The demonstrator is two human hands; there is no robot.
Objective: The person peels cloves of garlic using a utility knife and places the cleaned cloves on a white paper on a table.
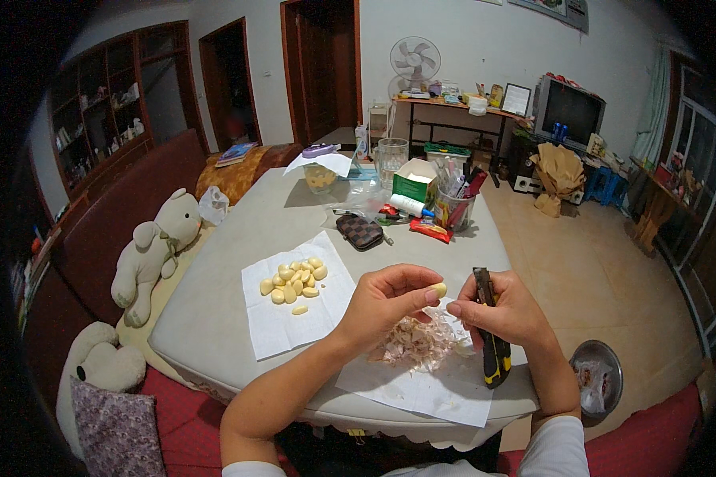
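Observation:
Between the thumb and fingers of my left hand [394,298] is a peeled garlic clove [439,290]. Close to its right, my right hand [501,307] holds a black and yellow utility knife [494,352], which points away from me. Under both hands lies a heap of garlic skins [417,344] on a white paper sheet [447,405]. Several peeled garlic cloves [298,277] sit in a pile on another white paper sheet [268,334] to the left, with one clove [300,310] a little apart from the pile.
Farther back on the covered table [215,298] are a checkered pouch [360,232], a pen holder [455,208], a green and white box [416,179], a glass mug [392,161] and a red packet [431,230]. A metal basin [614,369] stands on the floor at right.

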